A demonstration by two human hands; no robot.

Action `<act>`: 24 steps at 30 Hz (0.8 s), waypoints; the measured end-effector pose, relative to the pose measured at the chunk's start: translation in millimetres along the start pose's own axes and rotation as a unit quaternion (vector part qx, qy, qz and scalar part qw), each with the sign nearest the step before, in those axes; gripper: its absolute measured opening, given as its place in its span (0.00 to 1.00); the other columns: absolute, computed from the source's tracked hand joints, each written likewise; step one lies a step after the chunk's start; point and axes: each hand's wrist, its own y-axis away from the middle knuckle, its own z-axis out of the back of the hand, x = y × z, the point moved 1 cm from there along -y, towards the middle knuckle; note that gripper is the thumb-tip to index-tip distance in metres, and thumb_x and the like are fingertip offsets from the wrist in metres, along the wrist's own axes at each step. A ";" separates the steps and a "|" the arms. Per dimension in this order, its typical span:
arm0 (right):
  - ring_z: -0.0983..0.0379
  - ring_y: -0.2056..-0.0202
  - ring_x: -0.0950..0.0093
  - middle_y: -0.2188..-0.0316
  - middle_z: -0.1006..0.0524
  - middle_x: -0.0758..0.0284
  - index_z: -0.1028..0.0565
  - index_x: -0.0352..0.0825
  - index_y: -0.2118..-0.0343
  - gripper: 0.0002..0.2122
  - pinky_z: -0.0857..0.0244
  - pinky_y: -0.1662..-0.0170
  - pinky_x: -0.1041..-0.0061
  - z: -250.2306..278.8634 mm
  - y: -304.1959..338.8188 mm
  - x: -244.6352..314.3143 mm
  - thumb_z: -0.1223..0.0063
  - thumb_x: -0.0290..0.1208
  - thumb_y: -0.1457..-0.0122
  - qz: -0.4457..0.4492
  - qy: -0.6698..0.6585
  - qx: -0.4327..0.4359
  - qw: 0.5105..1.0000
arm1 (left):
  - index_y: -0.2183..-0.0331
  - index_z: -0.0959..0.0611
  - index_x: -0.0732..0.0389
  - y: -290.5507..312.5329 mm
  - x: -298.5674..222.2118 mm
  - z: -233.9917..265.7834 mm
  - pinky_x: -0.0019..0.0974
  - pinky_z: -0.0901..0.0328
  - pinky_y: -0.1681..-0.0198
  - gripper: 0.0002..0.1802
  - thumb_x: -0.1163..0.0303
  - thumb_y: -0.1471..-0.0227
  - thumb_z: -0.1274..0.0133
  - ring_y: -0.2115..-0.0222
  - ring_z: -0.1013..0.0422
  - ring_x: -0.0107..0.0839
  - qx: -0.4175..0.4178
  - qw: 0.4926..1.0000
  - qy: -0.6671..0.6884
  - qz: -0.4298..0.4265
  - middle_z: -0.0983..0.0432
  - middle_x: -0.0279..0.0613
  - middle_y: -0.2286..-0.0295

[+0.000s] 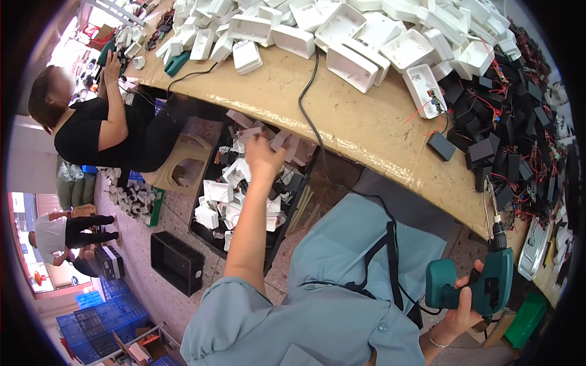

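My left hand (264, 160) reaches out over a black crate (198, 229) below the table edge, its fingers apart. White plastic housings (218, 191) and loose parts fill that crate, and pale pieces lie close to my fingertips. I see nothing plainly gripped in that hand. At the lower right my right hand (464, 311) is wrapped round the handle of a green power drill (497, 277). The drill's chuck and long bit point up toward the table edge, near a heap of black boxes (482, 149) with red wires. A black cord (308, 116) crosses the table and hangs down toward my lap.
White plastic housings (348, 64) are piled along the far side of the table (244, 91). One open housing (422, 91) holds a small circuit board. An empty black crate (177, 262) stands on the floor. A seated co-worker (97, 131) works at the left, beside a beige stool (186, 161).
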 end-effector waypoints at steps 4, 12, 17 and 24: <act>0.31 0.72 0.77 0.54 0.31 0.50 0.42 0.26 0.46 0.27 0.35 0.68 0.80 0.9 -2.2 -1.2 0.49 0.24 0.51 -0.016 -0.026 -0.010 0.999 | 0.65 0.22 0.65 -10.1 -30.2 78.8 0.34 0.37 0.65 0.10 0.77 0.54 0.48 0.68 0.32 0.37 -0.195 0.960 0.198 -0.033 0.30 0.47 0.67; 0.31 0.73 0.77 0.55 0.30 0.51 0.42 0.25 0.47 0.28 0.35 0.68 0.80 -0.3 -1.8 0.2 0.48 0.25 0.52 0.007 -0.040 -0.007 0.999 | 0.66 0.20 0.61 -90.1 -179.0 83.0 0.36 0.38 0.65 0.12 0.79 0.58 0.47 0.67 0.30 0.36 -0.169 0.864 0.219 -0.420 0.27 0.39 0.68; 0.31 0.73 0.76 0.56 0.30 0.51 0.42 0.25 0.47 0.28 0.35 0.69 0.80 1.4 2.7 2.2 0.49 0.24 0.53 0.006 -0.035 -0.017 0.999 | 0.69 0.22 0.55 -113.9 -200.8 60.0 0.35 0.42 0.59 0.11 0.75 0.61 0.47 0.64 0.31 0.31 -0.128 0.862 0.047 -0.489 0.26 0.33 0.67; 0.30 0.73 0.76 0.57 0.30 0.51 0.42 0.25 0.47 0.29 0.35 0.69 0.80 5.0 -1.5 -3.9 0.48 0.25 0.53 -0.022 -0.040 -0.043 0.998 | 0.69 0.25 0.60 -107.8 -197.8 69.4 0.38 0.36 0.70 0.08 0.75 0.57 0.47 0.74 0.29 0.38 -0.145 0.884 0.149 -0.419 0.25 0.39 0.74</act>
